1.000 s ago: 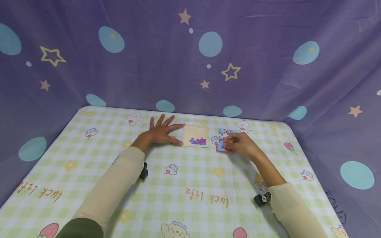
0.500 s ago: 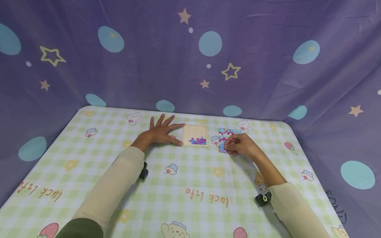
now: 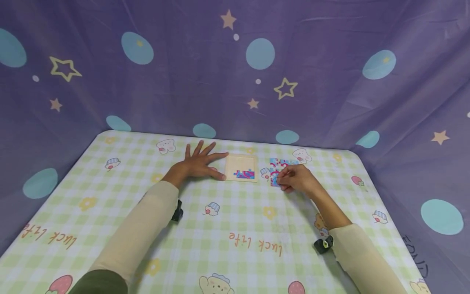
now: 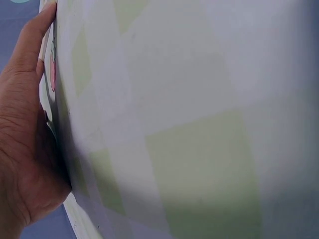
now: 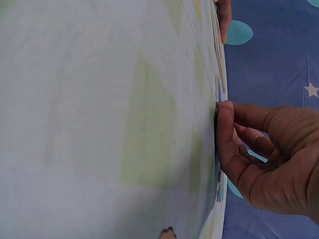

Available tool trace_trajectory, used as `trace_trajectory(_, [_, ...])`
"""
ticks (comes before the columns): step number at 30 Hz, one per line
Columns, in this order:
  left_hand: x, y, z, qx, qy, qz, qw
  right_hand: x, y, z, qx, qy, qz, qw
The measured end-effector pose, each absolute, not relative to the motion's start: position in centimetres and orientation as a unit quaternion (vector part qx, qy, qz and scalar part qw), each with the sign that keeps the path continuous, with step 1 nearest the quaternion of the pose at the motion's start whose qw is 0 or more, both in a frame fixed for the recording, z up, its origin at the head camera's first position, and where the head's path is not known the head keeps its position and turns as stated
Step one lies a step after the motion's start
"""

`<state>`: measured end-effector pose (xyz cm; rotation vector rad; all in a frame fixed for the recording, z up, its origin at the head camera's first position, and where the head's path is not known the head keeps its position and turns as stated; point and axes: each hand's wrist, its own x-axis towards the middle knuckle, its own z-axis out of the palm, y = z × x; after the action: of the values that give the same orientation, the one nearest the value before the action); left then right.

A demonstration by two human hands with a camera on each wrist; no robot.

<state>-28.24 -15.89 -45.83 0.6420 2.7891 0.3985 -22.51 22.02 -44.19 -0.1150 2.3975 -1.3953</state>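
My left hand [image 3: 198,165] lies with fingers spread on the cloth. Its thumb and index finger touch the left edge of a square wooden puzzle tray [image 3: 235,162]. Inside the tray's front right corner sits a pink, blue and purple joined bit of jigsaw [image 3: 245,174]. To the right, a patch of jigsaw pieces [image 3: 278,161] in the same colours lies on the cloth, partly hidden under my right hand [image 3: 299,178]. Thumb and index finger of that hand pinch a puzzle piece [image 3: 273,181] at the patch's front left. In the right wrist view the fingertips [image 5: 227,107] meet at the pieces' edge.
A green and white checked tablecloth [image 3: 235,220] with printed cupcakes and bears covers the table. Behind it hangs a purple curtain [image 3: 205,81] with stars and ovals. Each wrist carries a small black camera [image 3: 323,245].
The piece under my right fingers jutted toward me half a second ago; now it sits slightly farther back, nearer in line with the patch. My left hand and the tray have stayed put.
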Motion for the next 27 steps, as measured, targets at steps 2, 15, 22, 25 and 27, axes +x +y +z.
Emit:
trace_trajectory(2, [-28.3, -15.9, -45.8, 0.218, 0.959, 0.136, 0.123, -22.5, 22.0, -44.1, -0.037, 0.849, -0.496, 0.179])
trace_trajectory(15, [-28.1, -15.8, -45.5, 0.224, 0.956, 0.141, 0.128, -23.3, 19.3, -43.4, -0.059, 0.847, -0.502, 0.162])
trace_trajectory(22, [-28.1, -15.8, -45.6, 0.22, 0.959, 0.134, 0.119, -24.0, 17.5, -42.6, -0.069, 0.832, -0.525, 0.167])
trace_trajectory(25, [-28.2, -15.7, -45.6, 0.222, 0.958, 0.133, 0.121, -24.2, 16.8, -42.6, -0.083, 0.834, -0.521, 0.162])
trace_trajectory(27, [-28.3, -15.7, -45.7, 0.221, 0.959, 0.132, 0.121, -24.3, 16.2, -42.8, -0.095, 0.835, -0.518, 0.157])
